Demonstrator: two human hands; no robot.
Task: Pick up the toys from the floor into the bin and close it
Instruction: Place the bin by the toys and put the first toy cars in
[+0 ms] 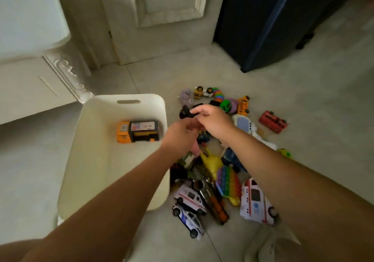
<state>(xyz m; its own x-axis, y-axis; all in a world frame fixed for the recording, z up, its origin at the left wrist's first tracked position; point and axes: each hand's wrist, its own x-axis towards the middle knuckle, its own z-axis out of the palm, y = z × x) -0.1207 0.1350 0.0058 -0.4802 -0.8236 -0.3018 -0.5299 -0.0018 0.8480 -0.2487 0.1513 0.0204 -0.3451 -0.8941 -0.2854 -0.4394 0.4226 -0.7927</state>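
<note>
Blur is smearing both hands, and the two forearms are covering the middle of the toy pile (211, 163) on the floor (303, 100), so the toys beneath them are hard to name. A pale shape (273, 245) at the lower right is running off the frame edge, too blurred to identify. The right hand (212, 123) is curling its fingers narrowly and seems to be pinching a small black toy (185, 113) at its fingertips, above the far part of the pile. The left hand (180, 134) is reaching in just beside it with fingers curled. Its fingertips are hiding behind the right hand, so I cannot tell whether it is holding anything. The white bin (125, 98) is standing open just left of the pile, with an orange-and-black toy truck (137, 131) lying inside.
</note>
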